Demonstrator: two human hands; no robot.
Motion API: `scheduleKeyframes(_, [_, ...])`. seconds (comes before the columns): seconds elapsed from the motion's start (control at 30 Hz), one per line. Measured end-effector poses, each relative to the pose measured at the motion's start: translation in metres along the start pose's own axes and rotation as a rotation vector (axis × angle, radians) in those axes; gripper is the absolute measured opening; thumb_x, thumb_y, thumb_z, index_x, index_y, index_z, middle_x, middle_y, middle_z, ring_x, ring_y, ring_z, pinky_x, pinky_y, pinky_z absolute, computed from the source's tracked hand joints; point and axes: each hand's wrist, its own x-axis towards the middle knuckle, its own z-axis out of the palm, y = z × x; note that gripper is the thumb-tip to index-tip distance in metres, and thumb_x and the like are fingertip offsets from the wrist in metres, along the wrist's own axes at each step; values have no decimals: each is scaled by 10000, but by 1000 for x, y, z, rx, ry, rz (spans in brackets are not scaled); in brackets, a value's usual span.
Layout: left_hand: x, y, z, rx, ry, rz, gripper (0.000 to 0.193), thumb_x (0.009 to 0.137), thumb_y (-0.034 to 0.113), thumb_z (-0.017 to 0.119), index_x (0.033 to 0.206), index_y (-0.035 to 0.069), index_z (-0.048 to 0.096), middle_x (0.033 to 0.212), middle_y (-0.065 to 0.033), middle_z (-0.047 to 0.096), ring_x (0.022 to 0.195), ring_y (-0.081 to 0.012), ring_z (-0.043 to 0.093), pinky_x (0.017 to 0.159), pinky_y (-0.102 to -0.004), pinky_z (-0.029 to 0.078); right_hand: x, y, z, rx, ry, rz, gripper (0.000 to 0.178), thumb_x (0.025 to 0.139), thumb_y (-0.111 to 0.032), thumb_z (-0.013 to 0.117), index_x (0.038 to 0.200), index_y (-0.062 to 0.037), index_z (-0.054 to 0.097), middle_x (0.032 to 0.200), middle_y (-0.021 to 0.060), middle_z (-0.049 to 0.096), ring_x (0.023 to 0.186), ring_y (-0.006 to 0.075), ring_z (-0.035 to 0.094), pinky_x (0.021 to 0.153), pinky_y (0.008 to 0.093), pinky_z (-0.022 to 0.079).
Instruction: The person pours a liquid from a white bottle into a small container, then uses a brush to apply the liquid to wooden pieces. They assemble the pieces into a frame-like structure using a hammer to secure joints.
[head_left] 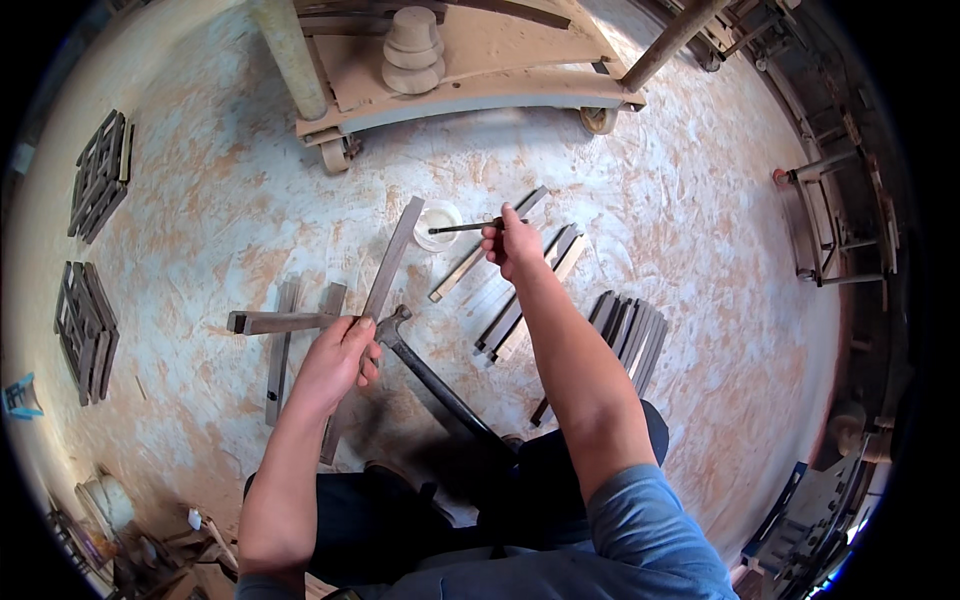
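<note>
The left hand [340,360] has its grip closed on two dark wooden bars: a long bar [394,254] that slants away to the far right, and a left bar [280,322] that points left with its end facing outward. The hand hides how the two meet. The right hand [515,245], farther off and to the right, has its grip closed on a thin dark stick [466,228]; the stick points left, its tip over a round pale bowl [441,208] on the floor [200,210].

Just right of the left hand is a hammer [430,372], its head at the far end and its dark handle slanting near and right toward the person's legs. On the floor under the left bar is a dark strip [278,375], running from near to far. Right of the bowl, a single strip [456,272] lies slantwise, partly beneath the right hand. Farther right and nearer is a pair of strips [510,318], then a row of dark slats [630,335] laid side by side.

At the far left are two stacks of slatted frames [87,330], one nearer than the other. On the far side stands a wheeled cart [500,75] bearing a rounded wooden piece [413,50].
</note>
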Motion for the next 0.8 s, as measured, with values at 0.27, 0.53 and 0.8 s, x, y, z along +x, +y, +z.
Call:
scheduleKeyframes(0.27, [13,3,-4,131,60,-27,337,991,363,472,1032,35,536,799,-32,547,576,-100,500,516,-258,410,-61,-67,-11,290,-160,-164,347,1005,-405,467,1024,-61,501,728,79,629,534,176,572,452,300,458])
scheduleKeyframes(0.53, [17,7,1,107,11,-1,337,987,367,475,1000,35,531,786,-37,553,556,-98,500,496,-262,406,-110,-85,2,166,-190,-267,309,994,-376,517,1000,-67,515,700,71,630,510,171,595,426,291,479])
scheduleKeyframes(0.8, [16,8,-1,56,-13,6,323,990,351,471,1001,35,532,782,-35,553,558,-96,500,497,-259,411,-104,-77,-2,173,-182,-278,310,994,-333,521,1021,-27,485,720,102,618,519,179,597,423,286,481])
